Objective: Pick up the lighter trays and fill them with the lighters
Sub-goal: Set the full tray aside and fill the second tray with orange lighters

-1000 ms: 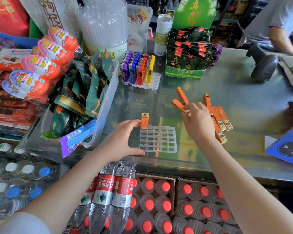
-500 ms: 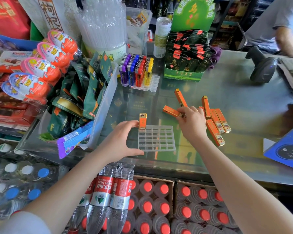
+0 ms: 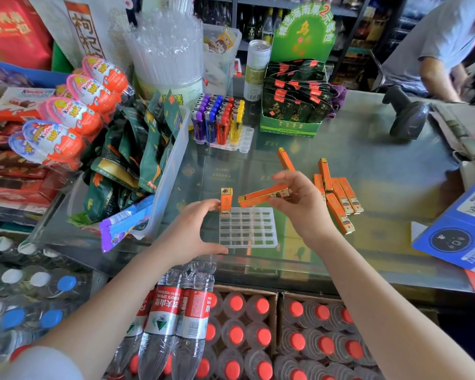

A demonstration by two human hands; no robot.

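Shop counter with a glass top [image 3: 381,187] is seen from above, goods crowded along its left and far edges. At far left, chocolate egg packs [image 3: 66,116] are stacked beside a clear bin [image 3: 173,160] stuffed with green snack packets. Behind the bin a bundle of clear straws [image 3: 167,48] is stood upright. Just right of the bin, a far tray of coloured lighters [image 3: 220,122] is parked, mostly filled, with its right-hand slots unfilled. A green display box [image 3: 291,105] is set right of that.

Near the counter's near edge, the left hand [image 3: 192,231] is spread in a wide C, thumb at the near-left corner and fingertips at the far-left corner of the clear lighter tray [image 3: 247,229]. One orange lighter [image 3: 226,201] is seated upright in the tray's far-left slot; the other slots are unfilled. Above the tray's far edge, a second orange lighter [image 3: 263,194] is pinched by the right hand [image 3: 302,207] and held nearly horizontal, not yet in a slot. Right of that hand, a loose pile of orange lighters [image 3: 337,196] is laid flat on the glass. Further right, a black barcode scanner [image 3: 406,113] and a blue QR card [image 3: 461,229] are seen.
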